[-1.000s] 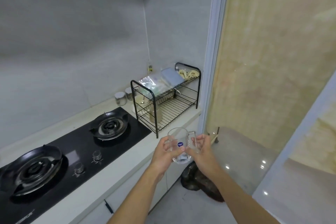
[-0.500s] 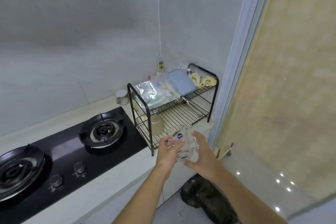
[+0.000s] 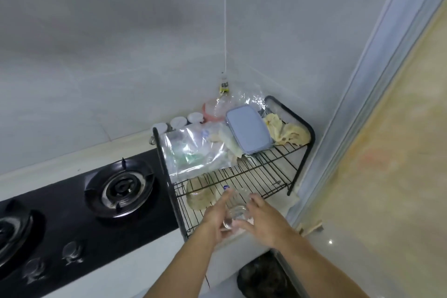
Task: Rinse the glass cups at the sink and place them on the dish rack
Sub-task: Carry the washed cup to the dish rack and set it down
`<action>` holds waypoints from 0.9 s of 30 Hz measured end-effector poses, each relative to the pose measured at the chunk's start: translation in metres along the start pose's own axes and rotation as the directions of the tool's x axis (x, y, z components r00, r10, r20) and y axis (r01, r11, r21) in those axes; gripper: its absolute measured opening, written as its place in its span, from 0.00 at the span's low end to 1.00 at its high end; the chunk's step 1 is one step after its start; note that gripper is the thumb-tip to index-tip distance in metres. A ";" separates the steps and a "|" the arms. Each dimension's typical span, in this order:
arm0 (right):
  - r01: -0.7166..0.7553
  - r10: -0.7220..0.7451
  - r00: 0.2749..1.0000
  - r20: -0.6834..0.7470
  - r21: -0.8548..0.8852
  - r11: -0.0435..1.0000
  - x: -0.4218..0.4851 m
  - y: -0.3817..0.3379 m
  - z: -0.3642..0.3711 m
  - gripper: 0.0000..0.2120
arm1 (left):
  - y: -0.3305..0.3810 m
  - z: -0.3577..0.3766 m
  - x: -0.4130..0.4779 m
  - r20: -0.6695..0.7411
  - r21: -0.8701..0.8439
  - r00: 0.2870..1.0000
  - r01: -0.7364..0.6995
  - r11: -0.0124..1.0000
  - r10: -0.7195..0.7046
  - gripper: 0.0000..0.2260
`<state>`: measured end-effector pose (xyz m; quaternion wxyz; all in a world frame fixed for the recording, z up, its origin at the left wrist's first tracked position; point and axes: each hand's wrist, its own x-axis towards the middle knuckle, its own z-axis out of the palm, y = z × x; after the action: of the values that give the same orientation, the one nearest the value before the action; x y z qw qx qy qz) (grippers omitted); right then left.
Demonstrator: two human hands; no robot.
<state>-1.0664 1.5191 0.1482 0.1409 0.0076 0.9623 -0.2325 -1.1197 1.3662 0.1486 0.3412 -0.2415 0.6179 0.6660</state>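
Observation:
A clear glass cup (image 3: 235, 210) with a small blue sticker is tipped away from me, its thick base toward the camera. My left hand (image 3: 217, 219) holds it from the left and my right hand (image 3: 263, 220) from the right, fingers round its sides. The cup hovers at the front edge of the black wire dish rack (image 3: 263, 172), over its lower shelf. A second glass cup (image 3: 200, 195) lies under the rack's upper shelf, left of my hands.
The rack's upper shelf carries a clear plastic bag (image 3: 193, 150), a blue lidded box (image 3: 249, 130) and a yellow cloth (image 3: 287, 132). Small white-lidded jars (image 3: 179, 122) stand behind. A black gas hob (image 3: 118, 189) lies left. A dark bag (image 3: 263, 276) sits on the floor.
Both hands carried the cup forward and down to the rack's lower shelf and tipped it so its base faces me. The view came closer to the rack.

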 end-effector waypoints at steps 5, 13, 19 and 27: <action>-0.021 0.012 0.996 0.091 0.096 0.995 0.045 0.006 -0.015 0.32 | 0.001 0.013 0.027 -0.048 -0.246 0.997 -0.078 0.966 0.068 0.27; -0.153 0.060 0.955 0.289 0.310 0.938 0.086 -0.004 -0.031 0.32 | 0.004 0.023 0.031 -0.249 -0.273 0.954 -0.237 0.932 0.169 0.12; -0.184 0.092 0.956 0.280 0.324 0.928 0.113 -0.012 -0.017 0.18 | -0.002 0.041 0.042 -0.222 -0.335 0.957 -0.255 0.907 0.187 0.17; -0.247 0.096 0.936 0.340 0.437 0.865 0.126 -0.016 -0.002 0.20 | -0.001 0.032 0.045 -0.250 -0.252 0.944 -0.277 0.927 0.215 0.14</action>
<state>-1.1895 1.4997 0.1223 0.3028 0.0920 0.8378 -0.4448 -1.1444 1.4052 0.1184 0.1465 -0.2795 0.5749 0.7549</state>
